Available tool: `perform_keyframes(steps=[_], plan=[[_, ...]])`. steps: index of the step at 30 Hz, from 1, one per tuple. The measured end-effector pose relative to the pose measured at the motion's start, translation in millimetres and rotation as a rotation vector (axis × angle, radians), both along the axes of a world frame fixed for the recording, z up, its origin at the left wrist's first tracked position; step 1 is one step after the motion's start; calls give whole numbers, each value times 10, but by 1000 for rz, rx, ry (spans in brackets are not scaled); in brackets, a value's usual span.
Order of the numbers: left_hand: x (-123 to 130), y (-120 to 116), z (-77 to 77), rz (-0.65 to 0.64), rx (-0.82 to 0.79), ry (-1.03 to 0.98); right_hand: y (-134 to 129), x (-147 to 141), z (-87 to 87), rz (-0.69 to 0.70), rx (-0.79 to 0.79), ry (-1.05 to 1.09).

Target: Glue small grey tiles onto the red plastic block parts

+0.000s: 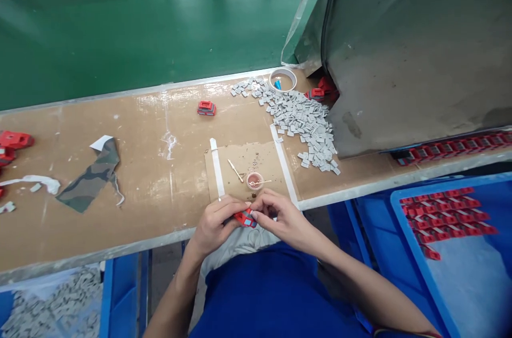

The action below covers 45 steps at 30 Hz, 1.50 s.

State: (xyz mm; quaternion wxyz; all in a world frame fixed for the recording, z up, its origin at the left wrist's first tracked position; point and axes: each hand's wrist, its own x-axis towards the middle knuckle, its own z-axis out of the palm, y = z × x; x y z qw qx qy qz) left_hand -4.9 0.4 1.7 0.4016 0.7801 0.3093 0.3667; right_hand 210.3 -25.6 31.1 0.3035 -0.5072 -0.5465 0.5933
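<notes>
Low in the middle, at the bench's front edge, my left hand [216, 222] grips a small red and grey toy part [245, 217] from its left side. The fingers of my right hand [276, 214] are pinched together against the part's right side; anything between the fingertips is too small to tell. Just beyond my hands sits a small round cup [255, 180] of reddish paste with a thin stick across it. A pale stick [236, 171] lies to the cup's left. Both rest on a cardboard sheet [268, 159] with white tape strips at its sides.
Grey rectangular pieces [304, 119] are heaped at right, beside a tape roll [282, 80]. Another red part [206, 108] stands mid-bench. Camouflage cloth [90, 178] lies left. A blue tray [460, 274] holds red parts at lower right. A large metal panel [420, 50] overhangs the bench's right.
</notes>
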Motion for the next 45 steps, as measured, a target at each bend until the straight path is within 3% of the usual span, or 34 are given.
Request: perform_keyframes(steps=[6,12,16,20,24,27,31,36,45], plan=[[-26,6,-3,-73,64,-20,-12,10,1,88,-313,164],[-57,8,11,-146,164,81,-27,-26,-56,104,-374,130],[-27,-12,31,-113,230,72,-46,20,15,94,-278,123],[19,-117,50,37,272,-12,-114,10,134,-7,-108,112],[75,-223,59,169,288,-51,-218,-75,106,-48,2,255],[110,-252,114,170,206,-59,-265,-83,47,-96,73,253],[137,-249,270,102,-23,-45,-255,-11,37,-127,196,134],[198,-228,426,221,-138,-82,-187,28,126,-112,359,8],[247,-257,409,271,-218,-139,-154,60,229,-26,572,-213]])
